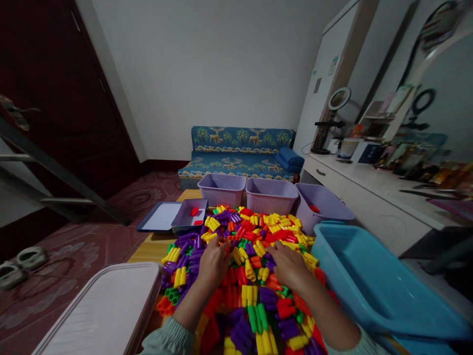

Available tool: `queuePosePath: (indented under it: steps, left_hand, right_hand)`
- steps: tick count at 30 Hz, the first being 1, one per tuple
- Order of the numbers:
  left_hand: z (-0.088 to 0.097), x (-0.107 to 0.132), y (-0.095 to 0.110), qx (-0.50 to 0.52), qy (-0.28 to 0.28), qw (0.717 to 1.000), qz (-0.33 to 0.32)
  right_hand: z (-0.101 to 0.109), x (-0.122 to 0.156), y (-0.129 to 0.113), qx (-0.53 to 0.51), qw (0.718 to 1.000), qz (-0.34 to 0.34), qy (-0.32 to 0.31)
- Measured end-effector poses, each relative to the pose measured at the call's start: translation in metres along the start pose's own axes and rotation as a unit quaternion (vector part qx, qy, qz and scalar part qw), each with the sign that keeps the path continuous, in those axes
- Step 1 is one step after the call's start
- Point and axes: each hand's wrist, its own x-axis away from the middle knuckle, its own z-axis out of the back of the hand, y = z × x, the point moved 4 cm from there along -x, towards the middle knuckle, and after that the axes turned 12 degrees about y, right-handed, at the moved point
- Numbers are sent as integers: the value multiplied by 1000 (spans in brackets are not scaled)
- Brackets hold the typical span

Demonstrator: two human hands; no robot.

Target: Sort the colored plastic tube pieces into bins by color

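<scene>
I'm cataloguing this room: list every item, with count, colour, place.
Plastic pieces: too many to count; yellow, purple, red, green, orange; central heap
Table: 1, wood-coloured, under heap
Bins: 3, lilac, beyond heap
Tray: 1, purple, left of heap
Panel: 1, white, dark-rimmed, left of tray
Tub: 1, light blue, right of heap
Lid: 1, white, lower left
Sofa: 1, patterned blue, far wall
Bundle: 1, blue, sofa's right end
Dresser: 1, white, right
Small items: many, mixed, atop dresser
Ring light: 1, white, on dresser
Mirror: 1, pale, above dresser
Tall cabinet: 1, white, beyond dresser
Door: 1, dark red, left
Ladder-like frame: 1, grey, left
Shoes: 2, pale, left floor
Sleeves: 2, pale green, bottom
Left hand: 1, bare, on heap
Right hand: 1, bare, on heap
</scene>
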Motion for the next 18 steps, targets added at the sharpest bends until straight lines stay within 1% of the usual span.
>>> queuePosePath:
  steps: [4, 7, 9, 13, 16, 18]
  left_hand:
    - [1, 1, 6, -21, -44, 999, -24]
    - [0, 3, 11, -35, -77, 995, -53]
    - [0, 4, 13, -48, -91, 993, -62]
    - [-4, 4, 16, -55, -98, 992, -64]
    - [-8, 4, 18, -26, -100, 993, -52]
    - [-12, 4, 18, -8, -95, 995, -40]
  right_hand:
    - [-13, 1, 1, -54, 998, 9, -14]
    - [-21, 1, 5, -90, 996, -11, -8]
    - [-23, 0, 6, -101, 994, -26, 0]
    - [-19, -4, 0, -124, 991, -46, 6]
    - [-17, -8, -5, -164, 984, -63, 41]
    - [-20, -10, -7, -204, 973, -80, 67]
